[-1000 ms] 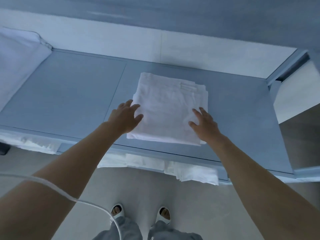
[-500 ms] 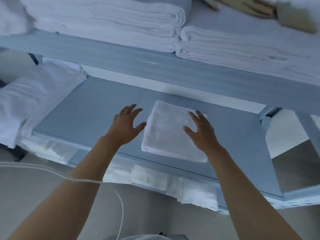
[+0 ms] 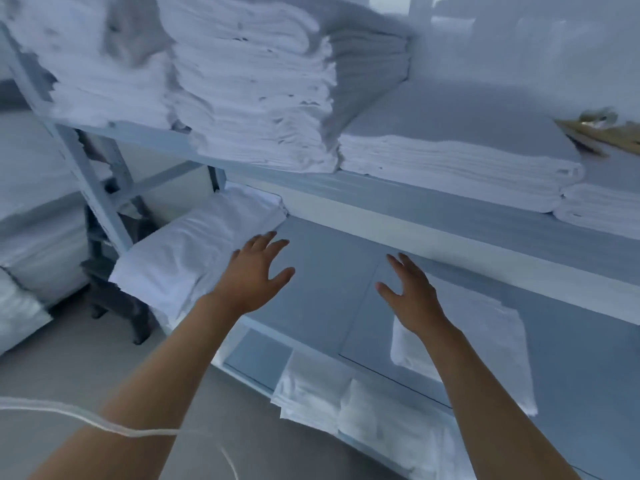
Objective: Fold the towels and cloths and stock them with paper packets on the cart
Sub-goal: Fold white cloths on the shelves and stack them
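Note:
A folded white towel point(image 3: 491, 344) lies flat on the grey middle shelf point(image 3: 329, 299), partly hidden behind my right forearm. My right hand point(image 3: 412, 292) hovers above its left edge, fingers spread, holding nothing. My left hand point(image 3: 256, 271) is raised over the bare shelf further left, also spread and empty. A rumpled white cloth pile point(image 3: 194, 258) sits at the shelf's left end, just beside my left hand.
Tall stacks of folded white towels point(image 3: 256, 84) and a lower stack point(image 3: 450, 164) fill the upper shelf. More white linen point(image 3: 363, 403) hangs out of the shelf below. Tan items point(image 3: 602, 129) lie at the upper right. A metal frame post point(image 3: 90, 188) stands at the left.
Both hands have lifted off the folded towel and moved left and up. My view has swung upward and left, bringing the upper shelf stacks into sight.

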